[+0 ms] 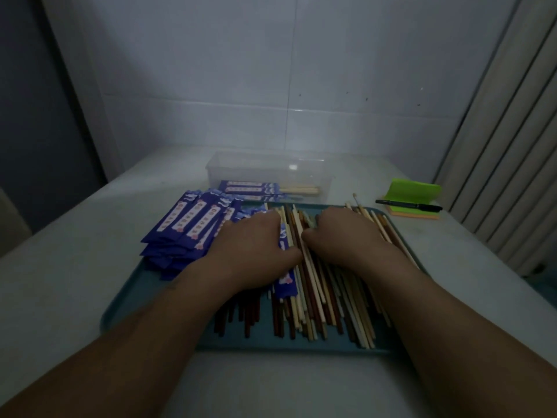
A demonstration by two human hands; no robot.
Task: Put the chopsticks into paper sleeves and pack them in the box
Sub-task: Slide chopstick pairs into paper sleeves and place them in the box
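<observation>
Tray: loose chopsticks, brown, cream and tan, heaped lengthwise. Left hand flat on a blue sleeve, fingers stretched. Right hand on the heap, grasp unclear. Sleeve stack at left. Clear box behind, sleeved pairs inside

Your loose chopsticks, a mix of pale and dark brown, lie piled roughly parallel on the teal tray. Blue paper sleeves are stacked along its left side. The clear plastic box just behind it already holds a few sleeved pairs.
</observation>
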